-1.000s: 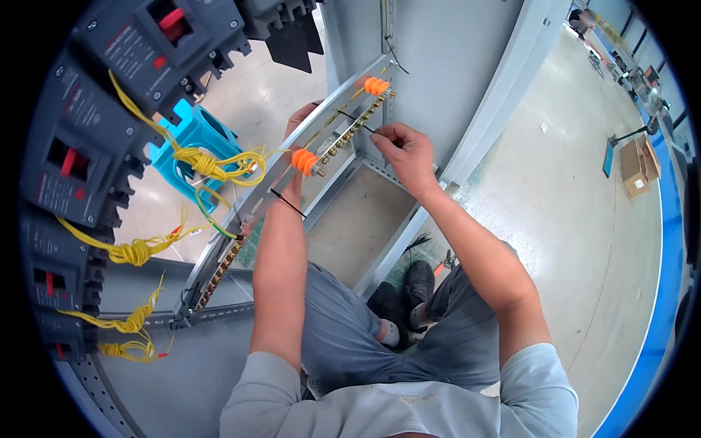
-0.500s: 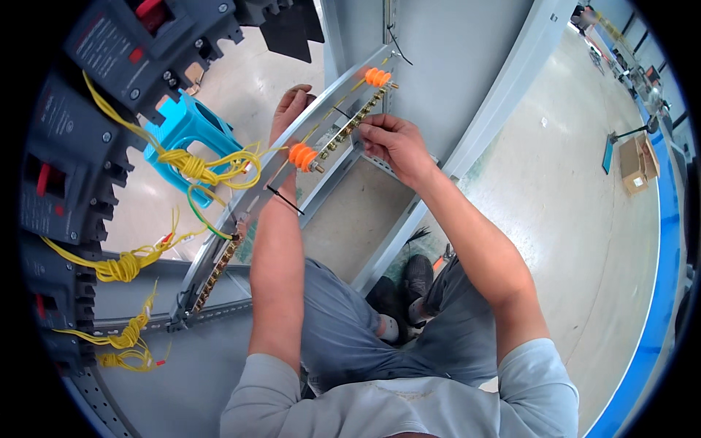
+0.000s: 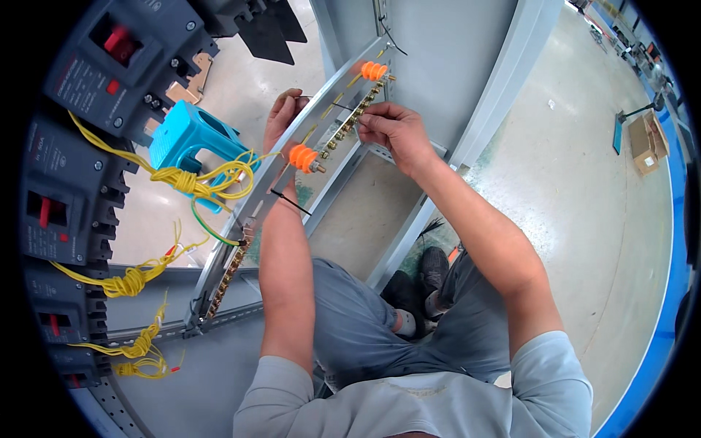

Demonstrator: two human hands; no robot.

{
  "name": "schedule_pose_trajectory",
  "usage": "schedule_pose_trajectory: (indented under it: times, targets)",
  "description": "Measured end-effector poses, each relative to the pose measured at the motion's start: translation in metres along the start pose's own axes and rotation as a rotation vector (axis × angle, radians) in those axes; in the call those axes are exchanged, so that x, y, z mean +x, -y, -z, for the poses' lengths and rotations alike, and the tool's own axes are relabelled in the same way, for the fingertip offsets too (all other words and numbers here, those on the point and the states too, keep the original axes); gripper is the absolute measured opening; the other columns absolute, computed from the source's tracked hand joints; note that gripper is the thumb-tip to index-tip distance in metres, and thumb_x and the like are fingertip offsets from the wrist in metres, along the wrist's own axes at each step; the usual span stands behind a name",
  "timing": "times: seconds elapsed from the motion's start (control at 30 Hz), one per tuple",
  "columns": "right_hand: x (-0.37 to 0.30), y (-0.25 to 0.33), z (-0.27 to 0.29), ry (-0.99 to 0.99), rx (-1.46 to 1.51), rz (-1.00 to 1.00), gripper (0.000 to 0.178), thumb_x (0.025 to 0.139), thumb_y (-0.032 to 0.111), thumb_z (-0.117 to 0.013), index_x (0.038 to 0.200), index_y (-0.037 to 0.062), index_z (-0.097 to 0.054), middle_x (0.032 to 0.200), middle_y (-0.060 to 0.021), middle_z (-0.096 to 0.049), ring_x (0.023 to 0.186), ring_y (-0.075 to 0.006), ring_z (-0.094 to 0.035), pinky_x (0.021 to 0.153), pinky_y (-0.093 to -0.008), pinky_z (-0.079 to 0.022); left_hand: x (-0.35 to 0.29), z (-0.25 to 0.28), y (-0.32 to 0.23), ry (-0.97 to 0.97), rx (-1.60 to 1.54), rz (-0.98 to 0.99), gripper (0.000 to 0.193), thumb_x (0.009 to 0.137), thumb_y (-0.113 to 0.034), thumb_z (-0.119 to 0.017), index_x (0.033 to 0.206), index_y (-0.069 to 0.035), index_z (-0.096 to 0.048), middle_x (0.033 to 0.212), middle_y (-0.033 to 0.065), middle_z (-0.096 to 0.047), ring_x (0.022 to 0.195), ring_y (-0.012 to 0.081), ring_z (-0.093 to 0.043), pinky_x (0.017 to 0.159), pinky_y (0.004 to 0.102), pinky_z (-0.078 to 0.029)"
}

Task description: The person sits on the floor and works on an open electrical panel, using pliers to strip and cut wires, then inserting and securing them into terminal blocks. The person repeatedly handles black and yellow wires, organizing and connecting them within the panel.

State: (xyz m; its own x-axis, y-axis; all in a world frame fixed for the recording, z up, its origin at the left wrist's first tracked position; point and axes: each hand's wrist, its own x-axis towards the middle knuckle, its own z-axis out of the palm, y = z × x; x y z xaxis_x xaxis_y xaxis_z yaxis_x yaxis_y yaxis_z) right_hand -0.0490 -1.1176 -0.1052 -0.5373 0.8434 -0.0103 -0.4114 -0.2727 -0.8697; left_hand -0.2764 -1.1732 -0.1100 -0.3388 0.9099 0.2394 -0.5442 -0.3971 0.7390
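Note:
A long grey metal rail (image 3: 327,109) runs diagonally in front of me, with a yellow wire along it. Two orange ribbed insulators (image 3: 301,157) carry a brass terminal bar (image 3: 340,135) with several screws. On the rail's right side, my right hand (image 3: 395,133) is closed in a pinch beside the bar's upper part. A thin black cable tie (image 3: 342,108) leads to its fingertips. Behind the rail's left side, my left hand (image 3: 283,117) has curled fingers, partly hidden; what they hold is unclear. Lower down, another black cable tie (image 3: 290,202) sticks out of the rail.
Dark grey circuit breakers (image 3: 62,208) with red levers fill the left side, with bundled yellow wires (image 3: 175,179) hanging off them. A blue plastic stool (image 3: 191,139) stands behind the rail. A grey cabinet post (image 3: 504,87) rises at the right; a cardboard box (image 3: 645,146) lies farther off.
The view has shifted slightly. My right hand has come closer to the terminal bar and the black cable tie; my left hand stays behind the rail.

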Motion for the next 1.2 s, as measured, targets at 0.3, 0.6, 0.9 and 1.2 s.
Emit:
schedule_pose_trajectory:
  times: [0.3, 0.6, 0.9, 1.2]
  targets:
    - [-0.001, 0.002, 0.002, -0.001, 0.211, -0.066, 0.022, 0.094, 0.001, -0.066, 0.114, -0.0059, -0.062, 0.099, -0.01, -0.07, 0.088, -0.017, -0.071, 0.081, -0.0283, -0.062, 0.0, -0.002, 0.004, -0.038, 0.17, 0.048, 0.027, 0.104, -0.02, -0.059, 0.122, -0.001, -0.066, 0.11, 0.0113, -0.072, 0.095, 0.0181, -0.07, 0.085, 0.0318, -0.058]
    - [0.007, -0.004, 0.001, -0.02, -0.104, 0.033, 0.023, 0.093, 0.004, -0.067, 0.111, -0.0107, -0.065, 0.1, -0.0131, -0.071, 0.085, -0.0175, -0.071, 0.08, -0.0276, -0.061, -0.01, 0.004, 0.025, 0.084, 0.058, 0.152, 0.03, 0.101, -0.017, -0.062, 0.126, 0.0, -0.062, 0.112, 0.0124, -0.071, 0.097, 0.0212, -0.07, 0.089, 0.0375, -0.06]
    - [0.012, -0.001, 0.008, -0.042, -0.548, 0.106, 0.025, 0.087, 0.016, -0.072, 0.103, -0.003, -0.075, 0.088, -0.0065, -0.072, 0.077, -0.0118, -0.063, 0.072, -0.0292, -0.052, -0.016, 0.004, 0.044, 0.183, 0.041, 0.319, 0.03, 0.097, -0.015, -0.066, 0.124, -0.003, -0.063, 0.108, 0.0112, -0.071, 0.097, 0.0239, -0.07, 0.089, 0.041, -0.061]
    - [0.018, -0.006, 0.021, 0.048, -0.546, 0.107, 0.025, 0.087, 0.015, -0.074, 0.105, -0.0027, -0.075, 0.083, -0.0017, -0.068, 0.071, -0.0098, -0.055, 0.067, -0.0264, -0.047, -0.019, -0.005, 0.056, 0.199, -0.193, 0.345, 0.028, 0.098, -0.017, -0.068, 0.121, -0.001, -0.065, 0.104, 0.01, -0.073, 0.093, 0.0207, -0.071, 0.09, 0.0371, -0.062]
